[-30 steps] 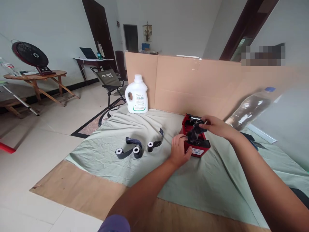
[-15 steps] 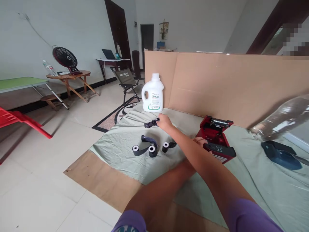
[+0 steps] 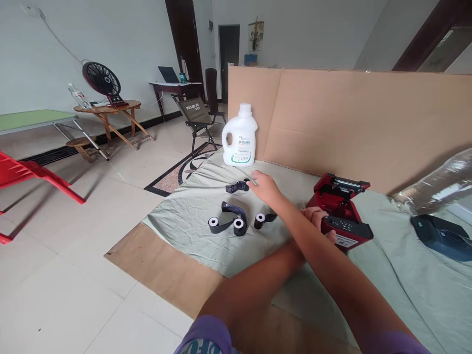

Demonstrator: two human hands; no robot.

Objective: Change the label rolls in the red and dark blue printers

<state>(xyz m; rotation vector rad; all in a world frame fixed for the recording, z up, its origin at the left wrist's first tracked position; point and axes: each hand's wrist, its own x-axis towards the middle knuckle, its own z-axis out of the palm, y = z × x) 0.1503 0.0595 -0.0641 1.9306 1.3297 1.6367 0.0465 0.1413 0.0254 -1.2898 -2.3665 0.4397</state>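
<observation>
My forearms cross. My left hand [image 3: 314, 216] grips the left side of a red printer [image 3: 348, 239], fingers over its edge and thumb at the front. Its lid is raised, and a dark panel with small buttons runs along the front. Farther forward, my right hand [image 3: 266, 188] has its thumb and forefinger apart, close to a dark, crumpled strip roll [image 3: 237, 186] lying on the cloth. Nearer to me lie more dark rolls with white cores: a left one [image 3: 213, 224], a middle one [image 3: 239, 226] with a curled strip, and a right one [image 3: 259, 220] partly behind my right forearm.
A white detergent bottle [image 3: 241, 137] stands before the upright cardboard panel [image 3: 342, 118]. At right lie a dark blue tool-like object [image 3: 442, 238] and clear plastic wrapping [image 3: 438, 182]. Grey-green cloth [image 3: 184, 236] covers the work surface. A folding chair [image 3: 195, 115] stands behind.
My right hand has let go of the dark strip roll and drawn slightly away to its right, fingers parting. My left hand still holds the printer. The view has shifted slightly.
</observation>
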